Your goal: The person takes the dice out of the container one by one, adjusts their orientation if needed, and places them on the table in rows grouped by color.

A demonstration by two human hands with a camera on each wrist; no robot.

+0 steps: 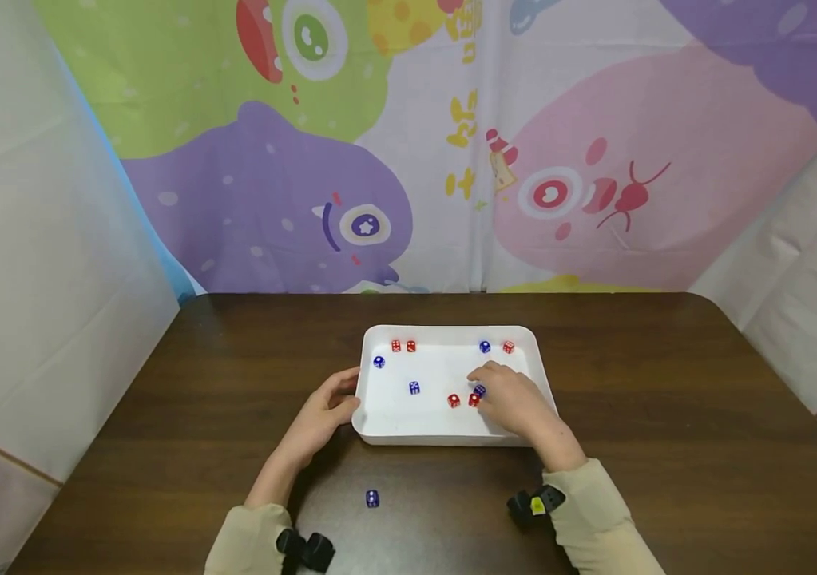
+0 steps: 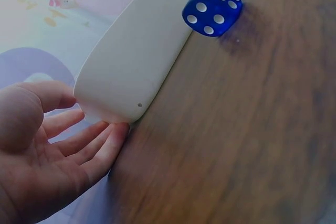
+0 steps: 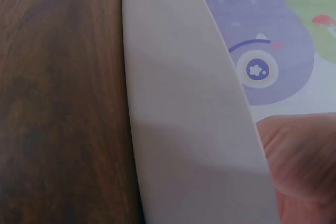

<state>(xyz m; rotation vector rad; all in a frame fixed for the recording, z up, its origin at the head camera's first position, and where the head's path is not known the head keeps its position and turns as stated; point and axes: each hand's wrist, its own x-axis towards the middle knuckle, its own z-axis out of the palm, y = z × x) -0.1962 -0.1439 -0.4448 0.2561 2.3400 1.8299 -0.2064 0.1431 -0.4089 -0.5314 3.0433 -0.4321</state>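
A white tray (image 1: 430,438) lies on the table with red and blue dice in it. My left hand (image 1: 318,415) touches the tray's left end from outside; in the left wrist view its fingers (image 2: 102,153) rest against the end wall. Over the tray's right part, my right hand (image 1: 516,399) is bent downward, pinching a blue die (image 1: 479,390) that its fingers partly cover. A red die (image 1: 474,400) sits right beside that blue die, and another red die (image 1: 454,400) is just left. In the right wrist view the tray wall (image 3: 194,103) hides most of the hand.
One blue die (image 1: 372,498) lies on the brown table (image 1: 185,447) in front of the tray. Inside the tray, several other dice stand apart, including a blue die (image 1: 414,387) near the middle and a red die (image 1: 508,347) at back right. A cartoon curtain (image 1: 437,239) hangs behind.
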